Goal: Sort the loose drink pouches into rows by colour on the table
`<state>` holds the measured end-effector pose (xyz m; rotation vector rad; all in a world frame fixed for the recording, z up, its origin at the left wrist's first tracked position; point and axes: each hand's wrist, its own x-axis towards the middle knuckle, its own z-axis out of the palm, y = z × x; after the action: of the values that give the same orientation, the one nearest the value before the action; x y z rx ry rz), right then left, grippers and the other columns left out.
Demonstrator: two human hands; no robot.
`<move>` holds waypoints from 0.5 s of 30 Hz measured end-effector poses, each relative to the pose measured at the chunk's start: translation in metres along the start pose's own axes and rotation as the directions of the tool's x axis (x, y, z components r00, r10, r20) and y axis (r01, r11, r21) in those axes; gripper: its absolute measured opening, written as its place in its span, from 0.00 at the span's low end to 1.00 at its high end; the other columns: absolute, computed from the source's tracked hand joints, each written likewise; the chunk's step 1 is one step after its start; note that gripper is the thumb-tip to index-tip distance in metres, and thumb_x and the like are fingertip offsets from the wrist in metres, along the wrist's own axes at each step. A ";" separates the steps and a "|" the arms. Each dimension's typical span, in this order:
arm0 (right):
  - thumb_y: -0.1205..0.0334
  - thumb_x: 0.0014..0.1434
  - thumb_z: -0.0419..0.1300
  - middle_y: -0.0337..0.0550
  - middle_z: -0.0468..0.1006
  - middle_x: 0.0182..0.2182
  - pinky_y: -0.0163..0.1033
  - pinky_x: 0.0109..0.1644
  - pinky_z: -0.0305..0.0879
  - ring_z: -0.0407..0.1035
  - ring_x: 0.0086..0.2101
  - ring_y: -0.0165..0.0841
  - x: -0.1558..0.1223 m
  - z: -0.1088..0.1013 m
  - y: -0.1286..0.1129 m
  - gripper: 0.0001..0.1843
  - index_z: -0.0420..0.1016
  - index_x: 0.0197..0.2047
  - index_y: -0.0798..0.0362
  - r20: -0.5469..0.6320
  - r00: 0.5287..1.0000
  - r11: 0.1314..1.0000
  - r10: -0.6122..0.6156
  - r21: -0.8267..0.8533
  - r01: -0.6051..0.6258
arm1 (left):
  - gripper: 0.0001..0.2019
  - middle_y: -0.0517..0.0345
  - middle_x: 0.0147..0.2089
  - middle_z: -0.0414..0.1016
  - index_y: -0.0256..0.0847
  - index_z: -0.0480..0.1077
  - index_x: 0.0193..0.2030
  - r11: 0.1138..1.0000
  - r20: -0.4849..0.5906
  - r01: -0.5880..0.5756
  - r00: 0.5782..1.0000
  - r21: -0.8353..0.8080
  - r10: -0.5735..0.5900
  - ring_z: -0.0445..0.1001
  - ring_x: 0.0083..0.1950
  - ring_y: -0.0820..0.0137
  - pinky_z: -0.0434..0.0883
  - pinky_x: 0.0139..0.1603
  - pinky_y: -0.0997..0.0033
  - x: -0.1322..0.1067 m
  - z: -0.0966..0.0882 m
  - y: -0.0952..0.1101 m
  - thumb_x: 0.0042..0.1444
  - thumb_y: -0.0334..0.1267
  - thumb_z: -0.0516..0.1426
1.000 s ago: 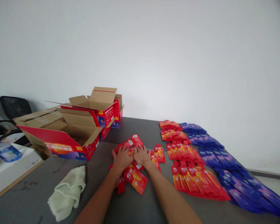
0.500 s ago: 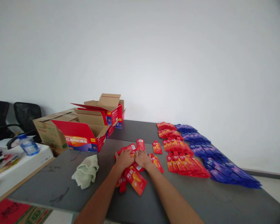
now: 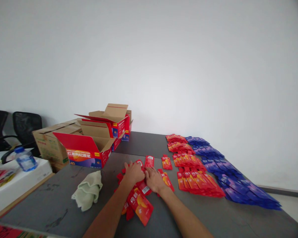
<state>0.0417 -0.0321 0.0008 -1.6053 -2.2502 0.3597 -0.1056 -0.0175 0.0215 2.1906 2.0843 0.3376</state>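
Observation:
Red pouches with orange fruit print lie in a loose pile in front of me, several of them overlapping; one pouch [image 3: 140, 205] faces up at the near side. My left hand [image 3: 134, 172] rests on the pile's left part, fingers spread and slightly bent over the pouches. Beside it, my right hand [image 3: 154, 179] lies with its fingers stretched across the pile's right part. Both hands touch pouches, and the fingers hide some of them. Just beyond the right hand is a single upright-facing pouch [image 3: 167, 163], apart from the pile.
Rows of red pouches [image 3: 198, 181] and blue pouches [image 3: 245, 190] run along the right side of the grey table [image 3: 64, 198]. Open red cartons [image 3: 85, 157] stand at the back left. A pale green cloth [image 3: 88, 191] lies left of my arm, and a blue-capped bottle [image 3: 25, 159] stands farther left.
The view has tilted up a little, so things sit lower. My hands have moved slightly apart over the pile, uncovering pouches between them.

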 end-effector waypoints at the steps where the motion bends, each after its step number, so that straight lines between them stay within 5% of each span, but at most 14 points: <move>1: 0.58 0.71 0.40 0.47 0.72 0.57 0.44 0.64 0.53 0.61 0.60 0.39 -0.001 -0.002 0.005 0.23 0.71 0.58 0.51 -0.033 0.999 1.000 -0.024 0.006 0.024 | 0.23 0.44 0.59 0.73 0.44 0.72 0.56 1.000 -0.002 -0.027 1.000 -0.003 0.027 0.61 0.66 0.43 0.48 0.64 0.30 0.002 -0.001 0.006 0.54 0.44 0.53; 6: 0.68 0.63 0.48 0.51 0.78 0.46 0.38 0.56 0.57 0.69 0.49 0.38 -0.005 -0.016 0.034 0.17 0.76 0.48 0.56 -0.116 0.993 0.997 -0.020 -0.079 0.011 | 0.22 0.48 0.65 0.67 0.44 0.69 0.60 0.970 0.021 -0.236 0.971 -0.057 0.237 0.53 0.71 0.50 0.50 0.68 0.39 0.015 0.013 0.037 0.62 0.38 0.46; 9: 0.69 0.58 0.52 0.52 0.77 0.44 0.41 0.54 0.57 0.68 0.47 0.42 -0.010 -0.022 0.050 0.15 0.77 0.46 0.56 -0.127 0.991 0.981 0.037 -0.186 -0.061 | 0.22 0.48 0.67 0.65 0.47 0.68 0.62 0.947 0.080 -0.316 0.944 -0.066 0.320 0.52 0.72 0.52 0.44 0.69 0.35 0.020 0.032 0.048 0.64 0.39 0.46; 15: 0.62 0.59 0.54 0.57 0.73 0.49 0.45 0.53 0.58 0.64 0.51 0.47 -0.017 -0.021 0.065 0.19 0.75 0.51 0.55 -0.157 0.972 0.957 0.177 -0.204 -0.208 | 0.21 0.41 0.65 0.67 0.43 0.71 0.59 0.982 0.039 -0.187 0.982 -0.002 0.187 0.59 0.68 0.47 0.41 0.67 0.30 0.028 0.049 0.051 0.64 0.45 0.49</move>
<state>0.1110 -0.0276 -0.0087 -1.9070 -2.0954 0.0459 -0.0436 0.0115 -0.0116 2.3795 1.8639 0.3055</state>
